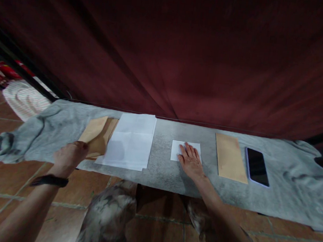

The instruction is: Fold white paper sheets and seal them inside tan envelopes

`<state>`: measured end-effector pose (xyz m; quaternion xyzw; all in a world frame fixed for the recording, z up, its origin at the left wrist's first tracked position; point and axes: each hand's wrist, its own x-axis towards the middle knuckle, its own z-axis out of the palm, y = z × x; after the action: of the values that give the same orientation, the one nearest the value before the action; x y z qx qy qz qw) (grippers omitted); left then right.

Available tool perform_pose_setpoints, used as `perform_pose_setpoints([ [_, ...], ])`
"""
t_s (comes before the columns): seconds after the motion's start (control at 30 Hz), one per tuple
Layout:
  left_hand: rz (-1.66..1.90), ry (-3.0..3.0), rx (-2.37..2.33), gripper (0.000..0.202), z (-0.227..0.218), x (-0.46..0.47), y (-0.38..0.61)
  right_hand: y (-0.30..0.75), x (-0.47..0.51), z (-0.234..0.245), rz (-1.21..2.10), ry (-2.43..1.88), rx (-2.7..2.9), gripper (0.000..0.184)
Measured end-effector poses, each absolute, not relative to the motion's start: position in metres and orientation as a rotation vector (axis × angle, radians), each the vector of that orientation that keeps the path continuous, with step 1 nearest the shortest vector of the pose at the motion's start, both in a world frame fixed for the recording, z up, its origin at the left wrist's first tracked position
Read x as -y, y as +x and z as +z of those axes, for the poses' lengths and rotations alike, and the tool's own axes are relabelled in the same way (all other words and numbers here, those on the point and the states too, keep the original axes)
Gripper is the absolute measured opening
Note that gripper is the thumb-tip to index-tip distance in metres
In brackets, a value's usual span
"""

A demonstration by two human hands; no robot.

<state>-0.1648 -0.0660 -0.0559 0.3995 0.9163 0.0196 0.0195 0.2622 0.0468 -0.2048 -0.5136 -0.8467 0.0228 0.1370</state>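
Observation:
My right hand point(191, 160) lies flat, fingers stretched out, on a small folded white paper point(176, 149) in the middle of the grey cloth point(162, 166). My left hand point(69, 156) is closed on the near end of a brown envelope point(93, 131) that belongs to a small pile of brown envelopes at the left. A dark band sits on my left wrist. A stack of white sheets point(132, 141) lies between my two hands.
A single brown envelope point(230, 157) lies right of my right hand, with a dark phone point(257, 167) beside it. A dark red curtain point(185, 54) hangs behind the cloth. Tiled floor point(7, 182) and my knees are below. A striped bundle point(25, 98) sits far left.

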Motion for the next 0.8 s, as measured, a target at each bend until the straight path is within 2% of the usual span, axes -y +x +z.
perform_pose_setpoints([
  [0.1, -0.170, 1.344, -3.080, 0.049, -0.042, 0.072, -0.159, 0.262, -0.047, -0.204, 0.081, -1.495, 2.453, 0.053],
  [0.2, -0.082, 1.567, -3.273, 0.056, -0.010, 0.074, -0.132, 0.261, -0.047, -0.202, 0.086, -1.496, 2.463, 0.053],
  [0.3, -0.081, 1.688, -3.236, 0.062, 0.024, 0.066, -0.082, 0.260, -0.047, -0.201, 0.083, -1.503, 2.452, 0.052],
  [0.4, -0.181, 1.807, -2.949, 0.058, 0.035, 0.049, -0.024, 0.259, -0.046, -0.199, 0.090, -1.505, 2.447, 0.052],
  [0.47, -0.213, 1.873, -2.761, 0.053, 0.027, 0.031, 0.011, 0.259, -0.045, -0.198, 0.097, -1.493, 2.453, 0.053],
  [0.6, -0.062, 2.048, -2.319, 0.038, -0.010, -0.008, 0.057, 0.260, -0.045, -0.195, 0.090, -1.480, 2.461, 0.053],
  [0.73, 0.255, 2.133, -2.020, 0.041, -0.051, -0.038, 0.053, 0.258, -0.044, -0.192, 0.112, -1.515, 2.456, 0.052],
  [0.8, 0.179, 2.216, -1.914, 0.048, -0.069, -0.046, 0.037, 0.258, -0.043, -0.191, 0.118, -1.520, 2.458, 0.052],
])
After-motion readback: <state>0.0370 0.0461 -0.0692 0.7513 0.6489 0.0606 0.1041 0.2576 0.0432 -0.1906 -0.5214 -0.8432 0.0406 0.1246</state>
